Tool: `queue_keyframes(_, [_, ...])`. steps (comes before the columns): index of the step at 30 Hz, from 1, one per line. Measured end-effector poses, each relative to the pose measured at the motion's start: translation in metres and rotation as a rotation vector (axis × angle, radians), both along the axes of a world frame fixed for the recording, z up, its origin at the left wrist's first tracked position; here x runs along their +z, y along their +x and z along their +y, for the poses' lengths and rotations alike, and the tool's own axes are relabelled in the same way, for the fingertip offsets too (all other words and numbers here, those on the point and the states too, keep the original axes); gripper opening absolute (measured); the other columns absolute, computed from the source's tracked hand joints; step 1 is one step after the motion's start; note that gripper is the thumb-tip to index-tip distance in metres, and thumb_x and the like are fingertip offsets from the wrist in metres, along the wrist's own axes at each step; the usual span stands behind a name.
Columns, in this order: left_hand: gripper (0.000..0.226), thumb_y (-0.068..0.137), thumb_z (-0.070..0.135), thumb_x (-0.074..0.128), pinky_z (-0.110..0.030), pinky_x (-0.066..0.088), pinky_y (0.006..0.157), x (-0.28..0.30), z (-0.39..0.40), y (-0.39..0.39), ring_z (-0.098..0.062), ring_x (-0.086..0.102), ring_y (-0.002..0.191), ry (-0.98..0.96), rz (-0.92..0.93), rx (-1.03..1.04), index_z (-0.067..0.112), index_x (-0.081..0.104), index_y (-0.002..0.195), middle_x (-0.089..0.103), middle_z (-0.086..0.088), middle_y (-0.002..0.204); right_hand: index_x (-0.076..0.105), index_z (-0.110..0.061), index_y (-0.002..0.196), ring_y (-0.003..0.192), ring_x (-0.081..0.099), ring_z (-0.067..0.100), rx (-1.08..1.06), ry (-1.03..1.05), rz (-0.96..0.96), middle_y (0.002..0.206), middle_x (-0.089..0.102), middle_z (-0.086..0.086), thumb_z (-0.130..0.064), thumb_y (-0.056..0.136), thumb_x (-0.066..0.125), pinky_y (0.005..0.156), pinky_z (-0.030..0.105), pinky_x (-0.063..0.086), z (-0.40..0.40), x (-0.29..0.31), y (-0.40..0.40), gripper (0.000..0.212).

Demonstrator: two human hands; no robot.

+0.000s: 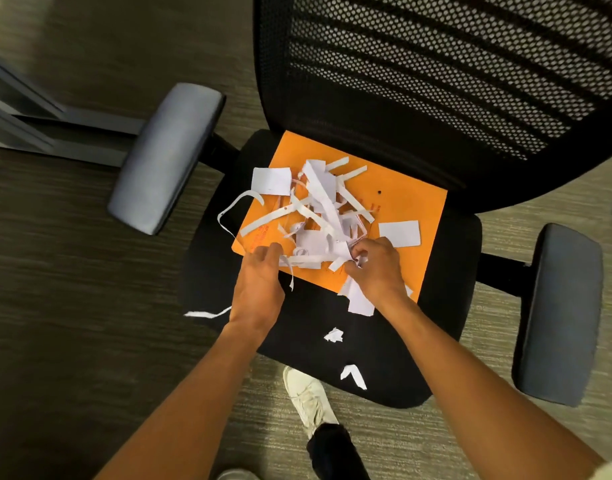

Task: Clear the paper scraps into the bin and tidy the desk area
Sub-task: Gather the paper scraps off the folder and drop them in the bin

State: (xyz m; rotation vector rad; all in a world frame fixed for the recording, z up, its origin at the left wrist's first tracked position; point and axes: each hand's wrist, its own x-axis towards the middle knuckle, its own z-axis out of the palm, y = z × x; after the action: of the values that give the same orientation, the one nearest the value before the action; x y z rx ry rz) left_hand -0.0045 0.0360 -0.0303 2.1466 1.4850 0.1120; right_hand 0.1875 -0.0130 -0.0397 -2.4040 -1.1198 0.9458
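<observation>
A heap of white paper scraps (pixel 318 206) lies on an orange envelope (pixel 405 202) that rests on the black seat (pixel 446 258) of an office chair. My left hand (pixel 259 278) is at the envelope's near left corner, fingers curled on a few strips. My right hand (pixel 377 268) is closed around a bunch of scraps at the pile's near edge. Loose scraps sit on the bare seat: a crumpled one (pixel 334 336) and a folded one (pixel 353 375). A thin strip (pixel 204 314) hangs off the seat's left edge. No bin is in view.
The chair's mesh backrest (pixel 436 81) rises behind the envelope. Grey armrests stand at the left (pixel 166 154) and right (pixel 557 313). My white shoe (pixel 308 396) is on the carpet under the seat's front. A metal desk leg (pixel 55 116) crosses the far left.
</observation>
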Motion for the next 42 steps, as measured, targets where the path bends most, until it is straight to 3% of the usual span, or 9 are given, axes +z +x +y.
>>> queue_keyframes(6, [0.052,0.074,-0.014,0.052,-0.043,0.055,0.065,0.017,-0.002,-0.007,-0.029,0.055,0.088,0.011,0.033,0.022,0.015,0.050,0.117,0.059,-0.009,0.099,0.066,-0.011,0.082,0.072,0.060,0.013,0.000,0.122,0.041,0.095,0.065,0.006,-0.007,0.075,0.078,0.062,0.006,0.042,-0.007,0.032,0.014,0.015])
queue_keyframes(10, [0.047,0.074,-0.015,0.051,-0.040,0.052,0.062,0.027,-0.002,-0.015,-0.028,0.055,0.080,0.006,0.015,0.074,0.012,0.053,0.112,0.061,-0.010,0.094,0.065,-0.011,0.082,0.066,0.061,0.006,-0.052,0.164,0.105,0.082,0.067,-0.002,-0.007,0.077,0.077,0.056,0.007,0.044,-0.007,0.057,0.020,0.013])
queue_keyframes(14, [0.042,0.078,-0.014,0.051,-0.041,0.053,0.066,0.032,-0.004,-0.028,-0.029,0.060,0.080,-0.012,-0.023,0.183,0.010,0.057,0.112,0.062,-0.012,0.094,0.063,-0.014,0.073,0.063,0.062,0.013,-0.070,0.230,0.104,0.074,0.066,-0.001,-0.006,0.076,0.076,0.054,0.008,0.042,-0.004,0.079,0.026,0.015])
queue_keyframes(21, [0.022,0.085,-0.008,0.056,-0.042,0.055,0.070,0.037,-0.012,-0.066,-0.025,0.063,0.079,-0.023,-0.102,0.389,0.008,0.061,0.098,0.066,-0.009,0.090,0.062,-0.016,0.070,0.060,0.061,0.011,-0.047,0.310,0.092,0.071,0.066,-0.003,-0.004,0.074,0.077,0.055,0.006,0.042,-0.002,0.109,0.028,0.019])
queue_keyframes(26, [0.025,0.087,-0.009,0.052,-0.032,0.048,0.073,0.038,-0.019,-0.093,-0.021,0.059,0.081,-0.058,-0.177,0.586,0.005,0.061,0.105,0.067,-0.014,0.094,0.063,-0.013,0.071,0.059,0.059,-0.003,0.016,0.322,0.087,0.070,0.065,-0.006,-0.004,0.074,0.077,0.053,0.005,0.042,-0.005,0.120,0.012,0.017])
queue_keyframes(30, [0.019,0.087,-0.005,0.052,-0.023,0.039,0.074,0.043,-0.024,-0.101,-0.022,0.058,0.085,-0.096,-0.259,0.667,0.002,0.061,0.102,0.068,-0.015,0.096,0.063,-0.018,0.070,0.064,0.062,0.005,0.066,0.311,0.115,0.073,0.067,-0.008,-0.008,0.074,0.078,0.059,0.012,0.045,-0.011,0.122,-0.008,0.019])
queue_keyframes(32, [0.019,0.087,-0.004,0.052,-0.028,0.044,0.074,0.048,-0.027,-0.103,-0.022,0.059,0.084,-0.102,-0.322,0.679,0.004,0.061,0.102,0.068,-0.013,0.095,0.062,-0.023,0.068,0.068,0.064,0.009,0.119,0.323,0.122,0.071,0.067,-0.011,-0.009,0.074,0.079,0.061,0.014,0.047,-0.014,0.125,-0.024,0.023])
queue_keyframes(36, [0.020,0.086,-0.004,0.052,-0.039,0.055,0.074,0.055,-0.034,-0.119,-0.026,0.063,0.083,-0.085,-0.419,0.730,0.008,0.061,0.099,0.065,-0.004,0.089,0.062,-0.020,0.067,0.068,0.062,0.006,0.238,0.348,0.127,0.068,0.065,-0.011,-0.005,0.072,0.077,0.062,0.005,0.043,-0.016,0.134,-0.062,0.022])
queue_keyframes(42, [0.020,0.086,0.001,0.052,-0.049,0.059,0.069,0.065,-0.068,-0.191,-0.020,0.065,0.081,-0.097,-0.510,0.916,0.019,0.060,0.092,0.061,0.012,0.082,0.060,-0.019,0.065,0.065,0.058,0.011,0.413,0.340,0.186,0.065,0.063,-0.007,0.001,0.070,0.074,0.059,0.007,0.040,-0.021,0.131,-0.139,0.025])
